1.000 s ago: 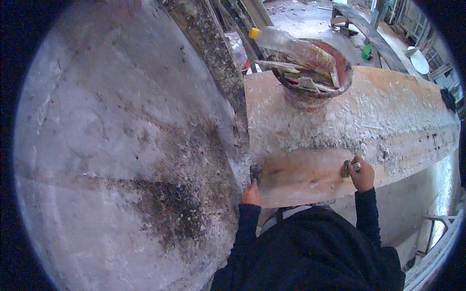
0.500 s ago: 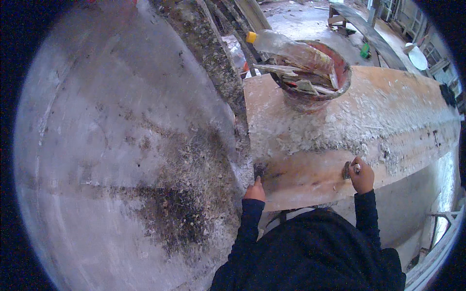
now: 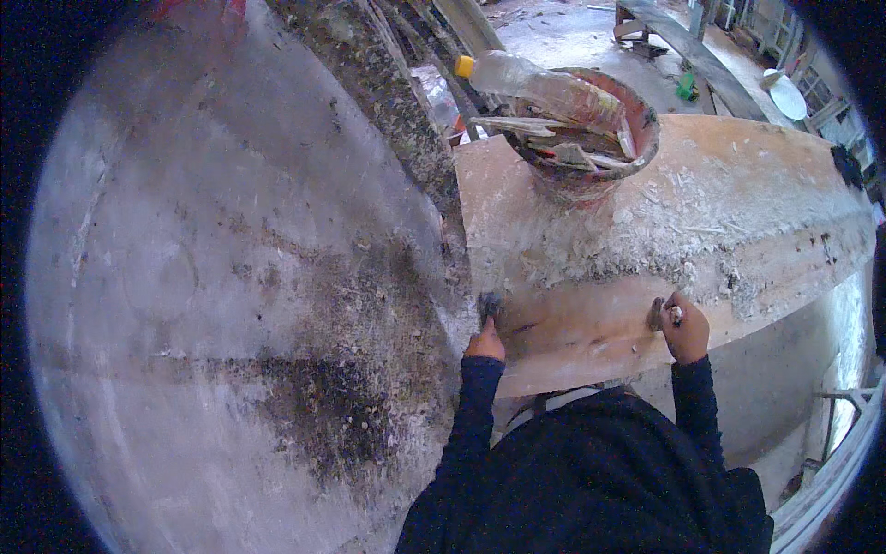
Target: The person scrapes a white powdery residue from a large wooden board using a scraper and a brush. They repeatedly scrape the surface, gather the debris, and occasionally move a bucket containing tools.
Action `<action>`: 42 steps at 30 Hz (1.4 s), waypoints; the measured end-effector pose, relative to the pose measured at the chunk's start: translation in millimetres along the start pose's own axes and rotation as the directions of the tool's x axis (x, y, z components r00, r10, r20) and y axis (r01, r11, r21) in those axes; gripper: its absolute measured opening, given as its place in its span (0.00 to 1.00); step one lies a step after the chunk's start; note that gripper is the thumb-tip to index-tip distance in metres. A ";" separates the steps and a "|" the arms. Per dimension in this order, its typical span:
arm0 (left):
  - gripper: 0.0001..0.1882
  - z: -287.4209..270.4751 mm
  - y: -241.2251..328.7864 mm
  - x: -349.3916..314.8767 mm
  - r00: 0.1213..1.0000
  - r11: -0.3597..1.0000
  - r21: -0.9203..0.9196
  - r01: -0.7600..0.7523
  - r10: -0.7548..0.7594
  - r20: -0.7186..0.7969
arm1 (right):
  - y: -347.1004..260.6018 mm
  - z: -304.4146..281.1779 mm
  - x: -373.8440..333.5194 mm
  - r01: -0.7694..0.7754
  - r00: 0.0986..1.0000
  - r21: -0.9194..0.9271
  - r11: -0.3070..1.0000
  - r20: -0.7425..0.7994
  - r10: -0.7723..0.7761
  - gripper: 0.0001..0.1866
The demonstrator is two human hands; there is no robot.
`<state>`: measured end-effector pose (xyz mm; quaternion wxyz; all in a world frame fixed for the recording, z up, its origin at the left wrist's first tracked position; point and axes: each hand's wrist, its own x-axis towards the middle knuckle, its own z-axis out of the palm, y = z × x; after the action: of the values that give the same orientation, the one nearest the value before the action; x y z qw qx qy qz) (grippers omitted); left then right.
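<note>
Red object (image 3: 234, 11) cut off at top, dark left tool (image 3: 490, 304) indistinct

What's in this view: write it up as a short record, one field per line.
Surface: tan board, partly covered in pale scraps
Left hand: holding a dark flat tool near the board's left edge
Right hand: gripping a dark-headed tool
Container: crusted bucket at the board's far side
Contents: wood pieces; clear bottle with yellow cap

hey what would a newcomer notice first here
Probably the reddish bucket on the tan board, holding wood scraps and a plastic bottle. Nearer, the left hand holds a dark tool at the board's left end, the right hand a scraper-like tool farther right. Dark stains mark the grey surface at left.
</note>
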<state>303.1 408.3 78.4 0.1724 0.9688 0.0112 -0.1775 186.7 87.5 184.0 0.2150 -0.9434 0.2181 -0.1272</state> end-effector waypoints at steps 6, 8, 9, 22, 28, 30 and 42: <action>0.19 -17.6 6.1 -6.6 0.990 0.988 0.112 -0.107 0.095 0.107 | 1.8 0.9 -0.3 0.058 0.997 0.022 0.998 -0.042 -0.057 0.07; 0.19 -6.3 -7.5 -14.0 0.982 0.988 0.070 -0.140 0.129 0.137 | -2.5 -2.8 -0.7 0.027 0.999 0.040 0.999 -0.029 -0.026 0.06; 0.19 -5.8 -3.6 -19.0 0.990 0.994 0.010 -0.111 0.110 0.089 | -2.5 -1.3 -1.4 0.012 1.000 0.052 0.999 -0.014 -0.011 0.06; 0.20 9.7 -15.6 -0.9 0.985 0.973 -0.188 -0.133 0.108 -0.138 | 1.1 6.4 8.9 0.024 1.000 0.064 0.998 0.004 -0.024 0.07; 0.20 -10.2 0.7 9.8 0.995 0.993 -0.095 -0.068 0.074 0.063 | -1.8 2.2 10.6 0.004 1.000 0.085 0.996 0.024 -0.006 0.07; 0.20 -5.8 0.2 -2.9 0.997 0.999 -0.045 -0.031 0.034 0.071 | 1.4 4.6 7.7 0.030 1.000 0.087 0.996 0.006 -0.030 0.07; 0.21 2.8 -4.8 7.4 0.995 0.989 -0.111 -0.101 0.100 -0.007 | -2.7 6.3 3.4 0.002 1.000 0.052 0.999 0.002 -0.002 0.06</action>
<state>308.7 411.6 71.8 0.2348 0.9572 -0.0276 -0.1669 192.7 90.4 180.2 0.2397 -0.9378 0.2137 -0.1322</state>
